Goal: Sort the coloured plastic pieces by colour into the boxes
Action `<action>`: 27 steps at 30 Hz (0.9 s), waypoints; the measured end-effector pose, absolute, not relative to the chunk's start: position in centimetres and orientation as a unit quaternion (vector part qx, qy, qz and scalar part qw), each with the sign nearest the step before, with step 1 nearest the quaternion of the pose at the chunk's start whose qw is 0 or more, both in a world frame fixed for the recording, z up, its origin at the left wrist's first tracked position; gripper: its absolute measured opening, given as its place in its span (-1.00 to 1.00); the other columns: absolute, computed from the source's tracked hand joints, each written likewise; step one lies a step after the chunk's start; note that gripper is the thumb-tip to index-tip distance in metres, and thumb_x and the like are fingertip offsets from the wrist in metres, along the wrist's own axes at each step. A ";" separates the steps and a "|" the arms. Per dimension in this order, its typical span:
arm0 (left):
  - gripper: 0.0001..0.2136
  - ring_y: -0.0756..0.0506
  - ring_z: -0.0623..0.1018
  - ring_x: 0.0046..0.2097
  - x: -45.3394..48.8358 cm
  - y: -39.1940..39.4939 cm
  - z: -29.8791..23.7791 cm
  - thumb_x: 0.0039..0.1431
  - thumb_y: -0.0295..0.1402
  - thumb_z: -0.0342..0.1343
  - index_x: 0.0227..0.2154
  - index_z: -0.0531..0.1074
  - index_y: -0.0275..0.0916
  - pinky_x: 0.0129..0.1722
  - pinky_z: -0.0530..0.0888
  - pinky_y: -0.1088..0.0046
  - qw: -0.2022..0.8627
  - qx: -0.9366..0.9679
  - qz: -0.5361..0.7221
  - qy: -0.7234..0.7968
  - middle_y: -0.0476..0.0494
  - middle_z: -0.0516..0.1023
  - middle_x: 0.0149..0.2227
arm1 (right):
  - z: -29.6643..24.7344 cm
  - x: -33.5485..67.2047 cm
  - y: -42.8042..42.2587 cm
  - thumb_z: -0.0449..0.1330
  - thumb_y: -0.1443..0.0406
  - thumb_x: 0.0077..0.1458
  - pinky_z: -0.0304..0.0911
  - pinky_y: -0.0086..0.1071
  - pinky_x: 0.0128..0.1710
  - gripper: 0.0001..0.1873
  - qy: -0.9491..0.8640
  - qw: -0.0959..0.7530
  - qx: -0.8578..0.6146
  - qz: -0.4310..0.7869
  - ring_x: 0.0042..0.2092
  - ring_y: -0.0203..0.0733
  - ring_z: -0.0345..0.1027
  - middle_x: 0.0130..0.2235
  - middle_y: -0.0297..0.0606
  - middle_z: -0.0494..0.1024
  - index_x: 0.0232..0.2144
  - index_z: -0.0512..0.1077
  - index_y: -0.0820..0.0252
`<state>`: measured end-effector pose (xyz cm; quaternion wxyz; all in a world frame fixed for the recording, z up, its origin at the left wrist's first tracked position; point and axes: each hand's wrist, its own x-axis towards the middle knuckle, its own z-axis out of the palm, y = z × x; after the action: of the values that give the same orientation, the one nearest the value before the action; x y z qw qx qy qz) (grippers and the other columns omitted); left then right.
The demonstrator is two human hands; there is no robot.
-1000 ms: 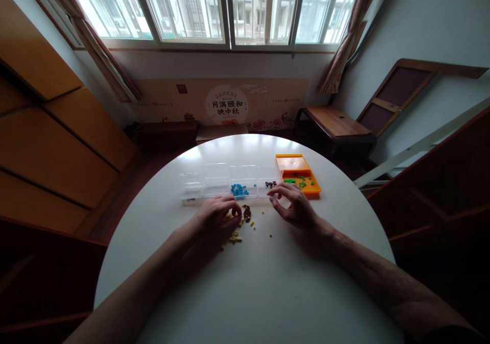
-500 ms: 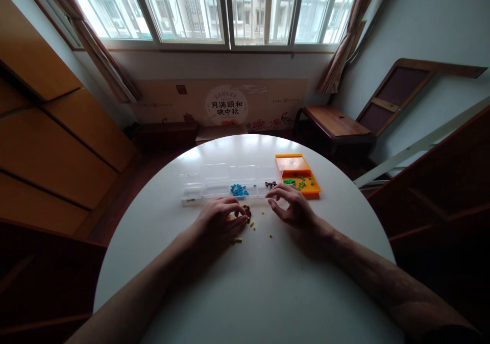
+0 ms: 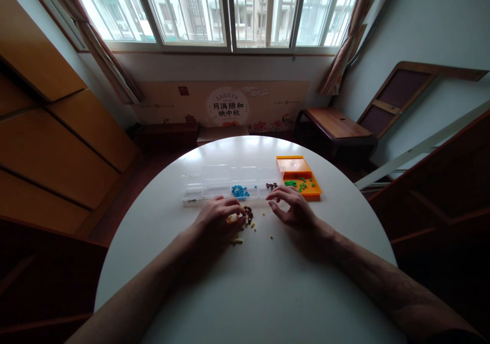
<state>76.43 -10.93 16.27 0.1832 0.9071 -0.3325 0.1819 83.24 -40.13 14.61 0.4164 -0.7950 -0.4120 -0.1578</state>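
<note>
Left grip (image 3: 216,220) curled over small pieces (image 3: 248,214) on the counter (image 3: 248,283), hold unclear; right grip (image 3: 293,211) was half-open, empty.

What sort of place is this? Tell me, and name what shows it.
Likely a room in a flat: curtained windows facing apartment blocks, a round white table, a wooden bench by the wall.

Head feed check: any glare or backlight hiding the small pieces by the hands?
Head view: the window backlights the room, so its sides and foreground go dark; a soft sheen lies far back on the table, away from the loose pieces by the left hand; the wide lens bends the frame edges; the pieces are too small for detail.
</note>
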 end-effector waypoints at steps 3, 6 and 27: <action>-0.84 0.00 0.62 -0.32 76.4 -10.9 16.4 0.43 -0.30 0.18 -0.27 0.64 -0.12 -0.18 0.41 0.38 0.183 0.908 0.183 -0.329 -0.02 0.74 -0.21 | 14.5 83.2 -40.2 0.28 0.36 0.33 0.41 -0.15 -0.01 -0.89 -0.407 0.415 -0.798 -0.158 -0.16 -0.10 0.52 -0.18 -0.24 0.64 -0.13 0.59 0.07; -0.83 0.00 0.60 -0.33 76.5 -10.8 16.3 0.45 -0.31 0.17 -0.27 0.62 -0.14 -0.17 0.41 0.37 0.177 0.908 0.184 -0.331 -0.04 0.72 -0.21 | 14.5 83.2 -40.2 0.29 0.36 0.33 0.41 -0.16 -0.01 -0.89 -0.410 0.413 -0.798 -0.157 -0.16 -0.11 0.51 -0.18 -0.24 0.64 -0.13 0.59 0.07; -0.64 -0.05 0.56 -0.31 75.4 -16.4 17.3 0.39 -0.03 0.26 -0.24 0.66 -0.28 -0.32 0.48 0.46 0.577 0.804 0.012 -0.147 -0.15 0.67 -0.31 | 15.4 82.3 -39.8 0.42 0.21 0.32 0.44 -0.20 -0.03 -0.78 -0.529 0.377 -0.733 -0.202 -0.20 -0.14 0.59 -0.15 -0.28 0.71 -0.04 0.52 0.02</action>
<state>75.43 -16.35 17.29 0.5766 0.8036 -0.1470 0.0118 82.34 -39.82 15.41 0.3768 -0.7332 -0.5289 -0.2015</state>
